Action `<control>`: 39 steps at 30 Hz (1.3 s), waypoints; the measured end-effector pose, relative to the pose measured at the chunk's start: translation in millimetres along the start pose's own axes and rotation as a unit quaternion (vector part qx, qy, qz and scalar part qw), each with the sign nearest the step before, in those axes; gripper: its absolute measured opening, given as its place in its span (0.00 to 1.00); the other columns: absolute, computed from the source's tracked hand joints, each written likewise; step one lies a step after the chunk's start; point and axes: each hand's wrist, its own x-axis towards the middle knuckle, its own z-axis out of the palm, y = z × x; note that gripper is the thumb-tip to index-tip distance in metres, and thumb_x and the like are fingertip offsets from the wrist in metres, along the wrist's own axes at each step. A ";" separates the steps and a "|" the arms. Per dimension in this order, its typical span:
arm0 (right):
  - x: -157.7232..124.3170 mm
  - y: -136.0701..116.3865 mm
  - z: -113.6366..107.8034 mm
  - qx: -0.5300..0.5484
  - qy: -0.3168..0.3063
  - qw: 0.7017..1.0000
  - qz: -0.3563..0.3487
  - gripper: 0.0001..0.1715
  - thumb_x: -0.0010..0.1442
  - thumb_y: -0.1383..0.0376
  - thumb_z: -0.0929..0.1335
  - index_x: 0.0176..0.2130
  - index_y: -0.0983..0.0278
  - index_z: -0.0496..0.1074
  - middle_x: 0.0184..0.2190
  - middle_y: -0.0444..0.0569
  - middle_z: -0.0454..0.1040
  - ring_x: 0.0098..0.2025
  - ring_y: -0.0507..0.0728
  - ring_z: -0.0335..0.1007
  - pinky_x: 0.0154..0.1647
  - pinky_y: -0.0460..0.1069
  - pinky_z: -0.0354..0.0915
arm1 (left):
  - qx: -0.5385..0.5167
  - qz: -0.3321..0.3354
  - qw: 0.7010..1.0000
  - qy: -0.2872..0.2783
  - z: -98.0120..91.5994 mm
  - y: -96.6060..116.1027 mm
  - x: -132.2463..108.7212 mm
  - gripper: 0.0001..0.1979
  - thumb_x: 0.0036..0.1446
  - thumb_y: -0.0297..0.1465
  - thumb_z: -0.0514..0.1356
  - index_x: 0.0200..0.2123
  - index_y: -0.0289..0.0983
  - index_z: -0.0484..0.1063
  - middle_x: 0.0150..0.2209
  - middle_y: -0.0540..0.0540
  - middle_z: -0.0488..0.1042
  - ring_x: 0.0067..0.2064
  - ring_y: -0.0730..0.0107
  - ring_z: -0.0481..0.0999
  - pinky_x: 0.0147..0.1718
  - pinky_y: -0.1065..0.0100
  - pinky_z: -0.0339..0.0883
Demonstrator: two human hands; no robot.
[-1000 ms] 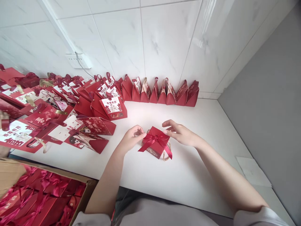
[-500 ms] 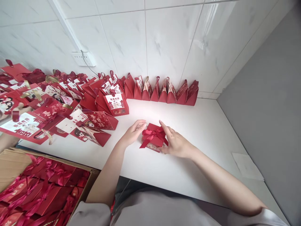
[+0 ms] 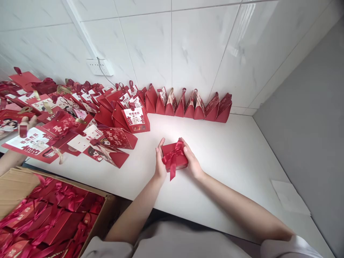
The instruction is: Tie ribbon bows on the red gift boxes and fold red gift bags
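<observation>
A small red gift box (image 3: 180, 162) with a red satin ribbon bow (image 3: 174, 153) on its lid is between my two hands over the white table. My left hand (image 3: 160, 162) cups its left side, the fingers along the edge. On the opposite side my right hand (image 3: 192, 157) presses against the box, its fingers at the far right corner. One ribbon tail hangs down over the front face. The undersides of the fingers are hidden by the box.
Red gift bags (image 3: 185, 104) stand in a row along the tiled wall. Many more bags (image 3: 88, 104) crowd the table's left side, where another person's hand (image 3: 31, 121) shows. A cardboard box (image 3: 100, 218) of ribboned red boxes sits at the lower left. White paper (image 3: 290, 197) lies right.
My left hand has come in against the gift box, and my right hand has closed along its other side. The box is turned, with the bow now angled differently.
</observation>
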 end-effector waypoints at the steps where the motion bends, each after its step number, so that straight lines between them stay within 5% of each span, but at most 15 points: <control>1: 1.2 -4.8 0.7 -0.006 -0.005 1.000 -0.015 0.37 0.68 0.44 0.54 0.70 0.53 0.46 0.72 0.40 0.44 0.72 0.56 0.41 0.71 0.56 0.47 | 0.006 0.025 1.000 -0.005 -0.1 4.1 -0.3 0.35 0.63 0.56 0.39 0.67 0.47 0.51 0.62 0.42 0.67 0.61 0.57 0.69 0.55 0.58 0.68; 4: 6.0 -15.2 1.1 -0.018 -0.025 0.998 -0.055 0.35 0.69 0.48 0.55 0.70 0.53 0.45 0.72 0.40 0.42 0.73 0.54 0.39 0.72 0.53 0.43 | 0.044 0.093 0.995 -0.007 -5.7 13.2 7.5 0.32 0.65 0.54 0.36 0.64 0.49 0.58 0.68 0.48 0.56 0.68 0.60 0.58 0.61 0.62 0.61; 6: 10.8 -14.4 0.3 -0.039 -0.017 0.998 -0.043 0.35 0.69 0.47 0.55 0.70 0.54 0.46 0.72 0.42 0.43 0.73 0.54 0.38 0.73 0.53 0.42 | 0.083 0.079 0.993 0.015 -14.9 16.9 18.8 0.33 0.65 0.54 0.34 0.63 0.48 0.60 0.69 0.49 0.55 0.70 0.61 0.54 0.63 0.63 0.58; 9: 17.5 -3.5 -5.3 -0.089 0.077 0.993 -0.008 0.37 0.68 0.44 0.54 0.68 0.58 0.49 0.72 0.47 0.44 0.73 0.56 0.38 0.73 0.56 0.41 | 0.165 0.042 0.982 0.080 -33.6 25.6 34.5 0.33 0.64 0.55 0.39 0.61 0.44 0.63 0.65 0.43 0.62 0.68 0.58 0.57 0.64 0.59 0.55; 11: 18.7 4.4 -11.7 -0.114 0.131 0.985 -0.005 0.37 0.68 0.43 0.52 0.67 0.57 0.51 0.72 0.48 0.44 0.73 0.57 0.37 0.72 0.57 0.40 | 0.252 0.080 0.959 0.104 -43.6 37.4 37.0 0.30 0.63 0.53 0.48 0.59 0.43 0.64 0.64 0.41 0.63 0.67 0.57 0.58 0.65 0.57 0.53; 14: 11.0 8.6 -19.9 -0.108 0.097 0.989 0.015 0.37 0.67 0.42 0.52 0.68 0.55 0.49 0.72 0.45 0.43 0.73 0.57 0.36 0.72 0.58 0.41 | 0.429 0.089 0.889 0.129 -46.5 61.6 27.1 0.29 0.59 0.53 0.54 0.57 0.42 0.65 0.60 0.39 0.67 0.61 0.52 0.67 0.60 0.53 0.59; 17: -8.7 3.6 -22.4 -0.039 -0.024 0.997 0.063 0.39 0.67 0.43 0.54 0.69 0.54 0.44 0.70 0.48 0.50 0.70 0.59 0.49 0.69 0.58 0.49 | 0.542 -0.032 0.834 0.099 -39.5 82.3 13.2 0.32 0.61 0.57 0.45 0.58 0.43 0.65 0.50 0.39 0.76 0.53 0.46 0.74 0.54 0.47 0.62; 20: -32.1 -1.0 -24.5 0.001 -0.097 0.992 0.083 0.34 0.69 0.46 0.56 0.68 0.54 0.46 0.58 0.52 0.71 0.51 0.59 0.74 0.62 0.60 0.59 | 0.547 -0.061 0.831 0.082 -35.8 92.0 7.8 0.35 0.63 0.56 0.37 0.62 0.43 0.60 0.55 0.39 0.73 0.58 0.46 0.70 0.56 0.48 0.60; 23: -45.8 5.3 -31.6 -0.035 -0.048 0.997 0.042 0.25 0.69 0.48 0.58 0.60 0.54 0.57 0.46 0.49 0.77 0.41 0.58 0.75 0.54 0.59 0.63 | 0.536 -0.013 0.841 0.078 -40.8 93.7 8.6 0.35 0.64 0.55 0.38 0.65 0.41 0.56 0.63 0.39 0.64 0.65 0.51 0.63 0.61 0.52 0.56; 28: -43.9 29.4 -44.1 -0.051 0.017 0.998 0.041 0.19 0.67 0.49 0.61 0.53 0.55 0.62 0.43 0.48 0.75 0.39 0.56 0.71 0.48 0.55 0.65 | 0.598 0.022 0.798 -0.071 -48.9 90.6 3.6 0.50 0.47 0.53 0.65 0.68 0.43 0.50 0.66 0.38 0.58 0.66 0.48 0.59 0.62 0.52 0.57; 30: -41.9 34.7 -45.6 -0.047 0.011 0.998 0.042 0.19 0.67 0.49 0.62 0.53 0.56 0.62 0.42 0.48 0.74 0.39 0.56 0.71 0.47 0.54 0.65 | 0.609 0.020 0.787 -0.093 -49.5 88.9 -2.6 0.53 0.44 0.49 0.69 0.69 0.43 0.47 0.64 0.38 0.60 0.64 0.48 0.62 0.60 0.52 0.60; 34: -43.4 37.0 -47.2 -0.044 0.003 0.998 0.046 0.20 0.66 0.50 0.63 0.52 0.56 0.62 0.42 0.48 0.74 0.38 0.56 0.71 0.46 0.54 0.65 | 0.612 0.004 0.789 -0.051 -59.5 91.9 -28.7 0.53 0.46 0.47 0.68 0.70 0.44 0.44 0.64 0.38 0.61 0.63 0.48 0.64 0.59 0.52 0.63; 39: -47.9 39.2 -55.0 -0.044 -0.001 0.998 0.051 0.19 0.65 0.51 0.65 0.52 0.55 0.63 0.41 0.48 0.73 0.38 0.55 0.70 0.45 0.53 0.66 | 0.626 -0.018 0.780 -0.016 -95.6 129.6 -97.2 0.48 0.49 0.48 0.66 0.68 0.46 0.48 0.64 0.42 0.62 0.62 0.51 0.67 0.60 0.54 0.63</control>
